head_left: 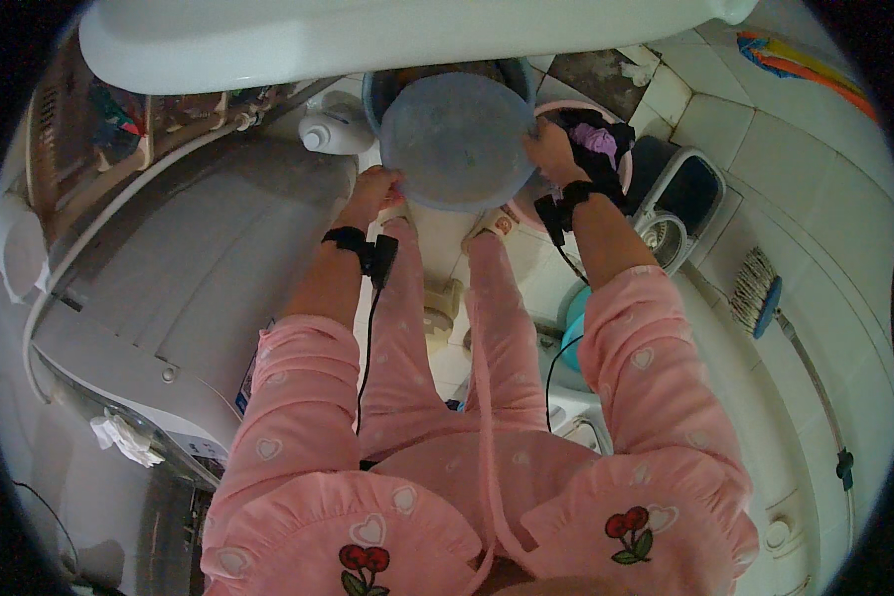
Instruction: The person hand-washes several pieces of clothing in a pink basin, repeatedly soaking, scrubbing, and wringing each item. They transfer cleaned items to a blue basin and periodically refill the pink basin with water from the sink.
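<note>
A round, bluish plastic basin [458, 141] is held between my two hands, below the sink's rim. My left hand [376, 190] grips its lower left edge, and my right hand [555, 151] grips its right edge. Behind and partly under it is a darker blue tub [372, 97], whose contents are mostly hidden. Beside my right hand a pink basin [626, 167] holds dark cloth and a purple cloth [594, 141]. A white plastic jug [335, 132] stands to the left of the held basin. Each wrist wears a black strap with a small cabled device.
A white sink [417, 37] spans the top. A grey washing machine [216, 246] and a pale hose [141, 179] are at left. At right are a mop bucket [685, 194], a brush head on a pole [756, 298] and a bathtub-like white edge [745, 402]. A turquoise basin [575, 328] is low beside my right leg.
</note>
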Tool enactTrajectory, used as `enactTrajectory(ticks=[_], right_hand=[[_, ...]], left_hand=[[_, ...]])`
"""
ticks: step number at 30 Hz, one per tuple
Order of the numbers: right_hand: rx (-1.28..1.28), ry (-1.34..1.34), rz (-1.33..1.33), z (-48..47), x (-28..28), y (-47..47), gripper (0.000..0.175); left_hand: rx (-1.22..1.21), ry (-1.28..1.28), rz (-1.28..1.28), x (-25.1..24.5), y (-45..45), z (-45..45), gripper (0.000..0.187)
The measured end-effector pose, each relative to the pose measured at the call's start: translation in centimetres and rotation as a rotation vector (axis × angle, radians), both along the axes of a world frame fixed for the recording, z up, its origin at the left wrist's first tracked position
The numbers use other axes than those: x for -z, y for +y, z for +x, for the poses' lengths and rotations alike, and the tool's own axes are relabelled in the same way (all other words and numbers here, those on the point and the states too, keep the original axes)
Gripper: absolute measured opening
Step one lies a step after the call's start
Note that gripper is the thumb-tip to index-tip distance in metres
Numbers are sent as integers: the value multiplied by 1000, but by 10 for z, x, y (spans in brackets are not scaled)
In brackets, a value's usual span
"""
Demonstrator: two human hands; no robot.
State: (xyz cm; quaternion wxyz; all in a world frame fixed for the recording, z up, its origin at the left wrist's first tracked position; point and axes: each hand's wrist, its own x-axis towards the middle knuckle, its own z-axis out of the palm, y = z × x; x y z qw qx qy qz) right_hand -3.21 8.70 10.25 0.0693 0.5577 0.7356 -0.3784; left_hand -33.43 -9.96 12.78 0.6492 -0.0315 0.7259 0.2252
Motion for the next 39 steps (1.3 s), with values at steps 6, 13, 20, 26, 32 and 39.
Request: enactTrajectory(ticks=[6,13,20,26,32,39], right_hand=[[-61,-10,-29,-7,-4,10,44],[-107,-116,-53,-11,3,17,49],[-53,-135,-127,-14,-3,26,56],[-778,-233,228,-8,3,38,38],[-589,-2,120,6,8,56,36],[238,661,-364,-21,-79,66,17]], left_hand=[[-69,-34,23,-7,3,-5,25],[-41,-34,-14,-6,4,-7,26],[-104,-82,-52,2,3,-11,29],[-188,-135,-57,3,6,-16,30],[-293,-183,-67,-10,16,-10,26],[-535,-326,-100,-31,27,-10,21]])
